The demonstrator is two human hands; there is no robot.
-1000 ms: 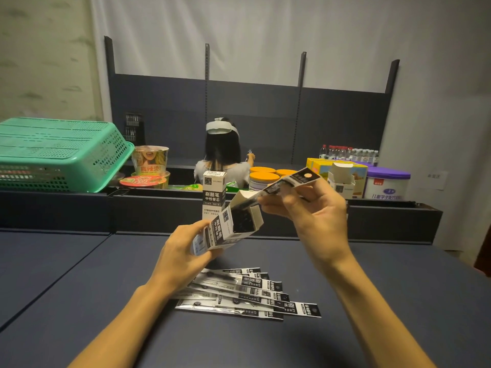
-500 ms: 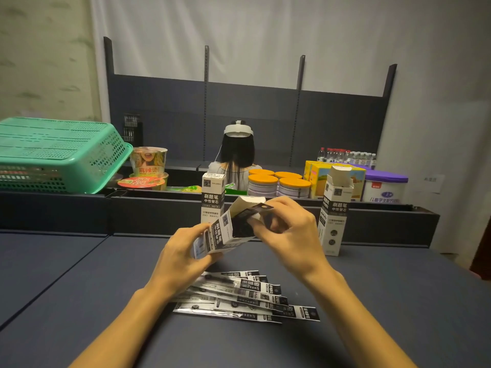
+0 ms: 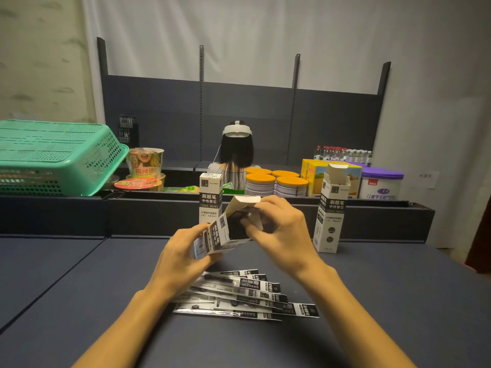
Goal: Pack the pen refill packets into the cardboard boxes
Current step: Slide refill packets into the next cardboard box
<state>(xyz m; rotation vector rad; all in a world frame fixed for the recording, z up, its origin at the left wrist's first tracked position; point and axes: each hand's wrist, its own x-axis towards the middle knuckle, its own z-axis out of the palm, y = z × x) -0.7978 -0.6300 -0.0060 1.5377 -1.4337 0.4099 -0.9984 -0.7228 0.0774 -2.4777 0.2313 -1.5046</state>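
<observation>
My left hand [image 3: 183,254] grips a black-and-white cardboard box [image 3: 221,233], tilted with its open mouth up and to the right. My right hand [image 3: 281,229] is at that mouth, its fingers curled on the box's top flaps. Several pen refill packets [image 3: 247,296] lie fanned out on the dark table below my hands. A shut box [image 3: 210,197] stands upright behind the held one. Another box [image 3: 330,208] stands upright to the right with its lid flap open.
Behind the dark table [image 3: 398,301] runs a low shelf with a green basket [image 3: 58,158], noodle cups [image 3: 144,162], orange-lidded tins [image 3: 276,181], a yellow carton and a purple-lidded tub [image 3: 381,184]. A person [image 3: 236,155] sits beyond with their back turned.
One second ago my right hand held a packet at the box's mouth. The packet has gone into the box, and my right hand now holds the flaps.
</observation>
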